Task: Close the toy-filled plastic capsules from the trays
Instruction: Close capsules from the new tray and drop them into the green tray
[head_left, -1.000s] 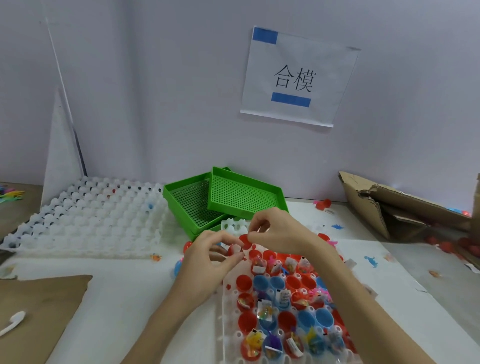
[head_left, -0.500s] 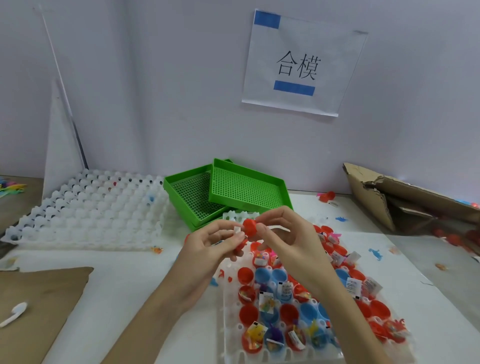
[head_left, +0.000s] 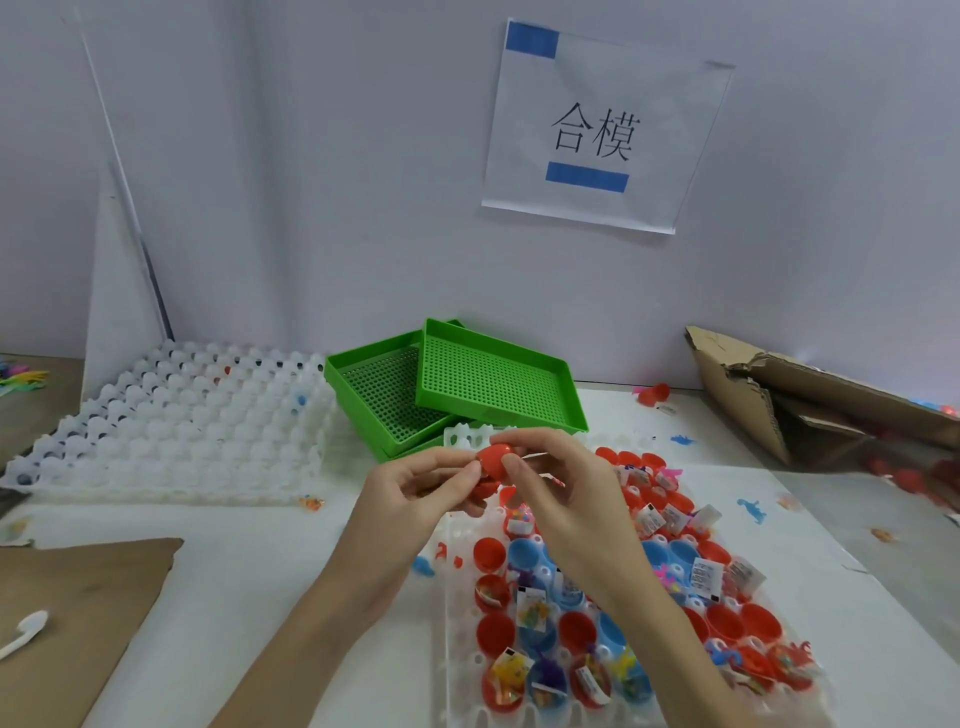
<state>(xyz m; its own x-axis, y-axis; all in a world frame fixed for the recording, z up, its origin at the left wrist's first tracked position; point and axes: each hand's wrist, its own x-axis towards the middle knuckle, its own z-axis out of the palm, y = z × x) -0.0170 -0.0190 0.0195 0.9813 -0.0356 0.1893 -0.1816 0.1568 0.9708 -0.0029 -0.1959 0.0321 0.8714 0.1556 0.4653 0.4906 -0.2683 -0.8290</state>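
At the centre of the frame, our left hand (head_left: 415, 493) and right hand (head_left: 561, 488) each pinch one red capsule (head_left: 493, 460), pressing its halves together above the white tray (head_left: 457, 597). That tray at lower right holds roughly two dozen open red and blue halves, unclosed. Two green mesh trays (head_left: 493, 379) sit behind.

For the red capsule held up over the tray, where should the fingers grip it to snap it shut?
Grip the red capsule on its two domed ends, left hand from the left, right hand from the right. The halves look only partly joined, so squeezing across the seam should close them.
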